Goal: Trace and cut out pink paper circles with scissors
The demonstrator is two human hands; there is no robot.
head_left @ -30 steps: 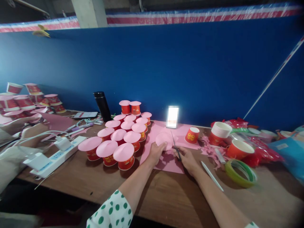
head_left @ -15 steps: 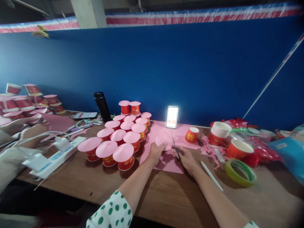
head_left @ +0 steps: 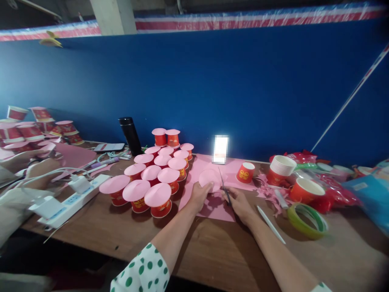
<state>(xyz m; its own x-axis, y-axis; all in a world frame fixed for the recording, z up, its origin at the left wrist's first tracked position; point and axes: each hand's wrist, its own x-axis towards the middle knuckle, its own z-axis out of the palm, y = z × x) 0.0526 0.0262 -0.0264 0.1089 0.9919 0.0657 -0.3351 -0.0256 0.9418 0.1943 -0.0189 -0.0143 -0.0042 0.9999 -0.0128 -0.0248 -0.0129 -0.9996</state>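
Note:
My left hand (head_left: 200, 194) pinches a round piece of pink paper (head_left: 210, 178) at its lower edge. In my right hand (head_left: 238, 205) is a pair of scissors (head_left: 224, 185), its blades pointing up and away at the right edge of that round piece. Both hands are just above a larger pink paper sheet (head_left: 197, 166) on the table. To the left stand several upturned red paper cups (head_left: 161, 210) topped with pink paper discs (head_left: 158, 194). One upright red cup (head_left: 245, 173) sits on the sheet's right part.
On the right are pink paper scraps (head_left: 270, 192), a cup stack (head_left: 281, 168), a white pen (head_left: 271, 224) and a tape roll (head_left: 306, 221). A power strip (head_left: 74, 202), black bottle (head_left: 130, 136) and another person's hands (head_left: 42, 170) are left. A lit screen (head_left: 220, 149) stands behind.
My hands, the round paper and the scissors look almost unchanged. At the left, the other person's hands have shifted slightly.

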